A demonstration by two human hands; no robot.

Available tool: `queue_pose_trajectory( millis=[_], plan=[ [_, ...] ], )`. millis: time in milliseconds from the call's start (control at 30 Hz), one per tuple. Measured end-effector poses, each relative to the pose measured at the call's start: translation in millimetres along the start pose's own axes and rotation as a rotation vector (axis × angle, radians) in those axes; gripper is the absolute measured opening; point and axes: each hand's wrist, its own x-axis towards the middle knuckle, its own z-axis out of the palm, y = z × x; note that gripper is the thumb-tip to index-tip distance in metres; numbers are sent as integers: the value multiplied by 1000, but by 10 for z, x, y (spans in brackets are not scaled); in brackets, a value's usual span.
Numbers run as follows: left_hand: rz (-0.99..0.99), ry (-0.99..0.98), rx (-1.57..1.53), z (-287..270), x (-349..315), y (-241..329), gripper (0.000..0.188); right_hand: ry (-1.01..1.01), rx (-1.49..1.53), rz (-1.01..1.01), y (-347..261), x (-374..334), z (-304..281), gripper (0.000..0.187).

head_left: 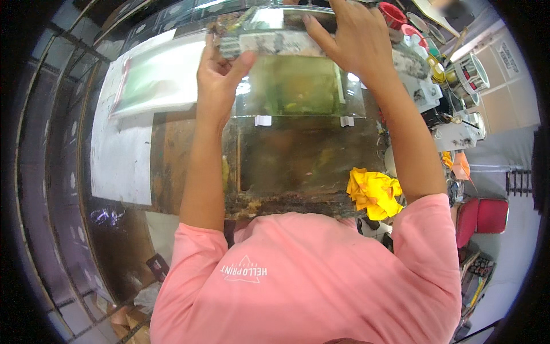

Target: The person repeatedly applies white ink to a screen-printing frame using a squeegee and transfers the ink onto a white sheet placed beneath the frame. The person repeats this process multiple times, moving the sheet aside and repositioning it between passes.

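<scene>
At the far side of the worktop (321,152), a pale, dark-smudged bar (281,43) lies across the upper part of the view, just beyond a greenish panel (298,86). The left hand (220,77) seems to pinch the bar's left end between thumb and fingers; blur hides the exact contact. The right hand (364,43) is spread above the bar's right part, thumb apart from the fingers; whether it touches, I cannot tell.

The bar looks stiff and fairly light, perhaps slick where stained; a grip at each end would probably keep it level. The panel seems thin and glossy, so its edges look the safer hold. Two small white blocks (263,121) (347,121) sit along its near edge.

The worktop is dark brown and scuffed, with a white sheet (120,166) and a pale green print (163,77) at left. A crumpled yellow cloth (373,194) lies near the right forearm. Tins (472,74) crowd the right side, above a red chair (491,216); metal racking (43,166) lines the left.
</scene>
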Motion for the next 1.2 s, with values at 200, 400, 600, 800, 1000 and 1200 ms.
queue_pose_trajectory(
  millis=[200, 400, 600, 800, 1000, 1200],
  plan=[
    [-122, -116, 198, 33, -413, -249, 97, -413, -137, -54, 8, -678, 47, 45],
    [-41, -105, 837, -53, -903, -915, 106, -880, 134, 77, 107, -1280, 99, 38],
    [-1, -115, 1039, -47, -982, -1179, 115, -787, 80, 168, -111, -1771, 267, 40],
    [89, -125, 973, -100, -962, -1238, 120, -645, 30, 81, 486, -1503, 1042, 38],
    [119, -102, 1010, -104, -963, -1190, 126, -676, -67, 22, 1298, -674, 1885, 47],
    [152, -91, 861, -110, -962, -1216, 129, -753, 6, 107, 1764, -210, 2166, 55]
  ],
)
